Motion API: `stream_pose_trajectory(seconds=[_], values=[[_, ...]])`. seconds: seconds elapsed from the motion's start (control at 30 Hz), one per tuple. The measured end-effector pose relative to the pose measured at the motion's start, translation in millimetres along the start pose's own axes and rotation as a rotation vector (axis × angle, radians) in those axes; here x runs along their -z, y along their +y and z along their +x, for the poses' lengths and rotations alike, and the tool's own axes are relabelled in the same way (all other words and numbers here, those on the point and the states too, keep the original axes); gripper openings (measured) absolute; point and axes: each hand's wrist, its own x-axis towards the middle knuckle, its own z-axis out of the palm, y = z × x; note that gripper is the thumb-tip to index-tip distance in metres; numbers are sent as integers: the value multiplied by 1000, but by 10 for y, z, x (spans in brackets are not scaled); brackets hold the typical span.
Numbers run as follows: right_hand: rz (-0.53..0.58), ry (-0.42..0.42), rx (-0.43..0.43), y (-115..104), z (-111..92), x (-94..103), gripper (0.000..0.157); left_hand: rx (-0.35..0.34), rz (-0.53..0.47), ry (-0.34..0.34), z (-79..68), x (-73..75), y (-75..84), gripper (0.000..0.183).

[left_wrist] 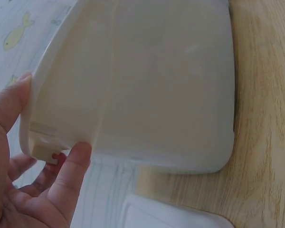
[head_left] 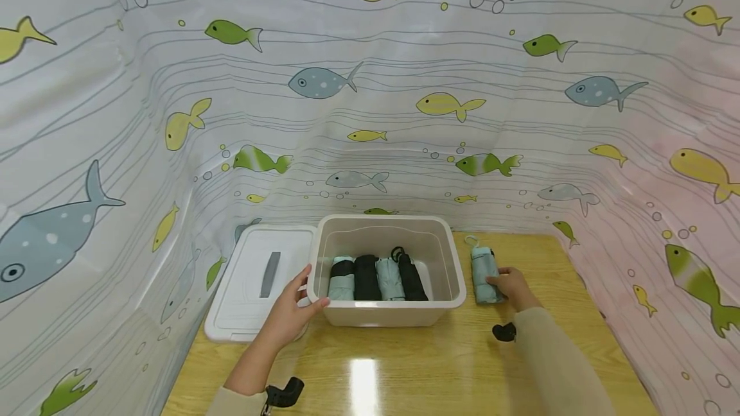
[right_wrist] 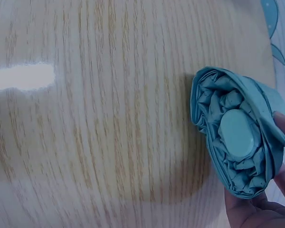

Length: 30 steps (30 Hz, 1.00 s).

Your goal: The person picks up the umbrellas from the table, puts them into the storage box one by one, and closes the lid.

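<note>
A pale beige plastic storage box (head_left: 383, 316) stands on the table. My left hand (head_left: 291, 314) grips its left front corner, the thumb on the rim and the fingers against the outer side, as the left wrist view (left_wrist: 47, 185) also shows. Inside lie several folded umbrellas side by side, light teal (head_left: 342, 286) and black (head_left: 366, 278) ones alternating. To the right of the box, my right hand (head_left: 516, 287) holds another folded teal umbrella (head_left: 483, 268) by its side. Its rolled end with an oval cap (right_wrist: 236, 133) faces the right wrist camera; a pale loop sits at the far end.
A white lid (head_left: 243, 284) with a grey handle (head_left: 270, 275) lies left of the box, partly behind my left hand. The wooden table (head_left: 428, 364) reaches back to a fish-patterned curtain (head_left: 405, 56) that surrounds it on the left, back and right.
</note>
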Motion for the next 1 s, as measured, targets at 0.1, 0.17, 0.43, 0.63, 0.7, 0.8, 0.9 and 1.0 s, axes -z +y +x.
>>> stream_pose_trajectory(seconds=[0.1,0.17,0.43,0.63,0.7,0.8,0.9,1.0], values=[[-78,8,28,-35,-31,21,63,3,-1,-1,-3,1,5,90],[-120,12,45,-59,-47,32,62,5,1,1,-6,2,8,91],[-239,9,79,-79,-52,81,63,26,26,6,2,-1,-6,94],[-300,4,126,-121,-70,73,62,36,17,9,11,-2,-7,92],[-316,5,141,-138,-74,65,62,38,14,10,13,-2,-6,92],[-321,10,145,-150,-77,54,63,42,8,6,19,-2,-16,93],[-292,13,134,-143,-91,57,63,34,8,1,21,-2,-23,95],[-170,-12,102,-137,-116,73,63,28,10,-2,19,1,-21,96]])
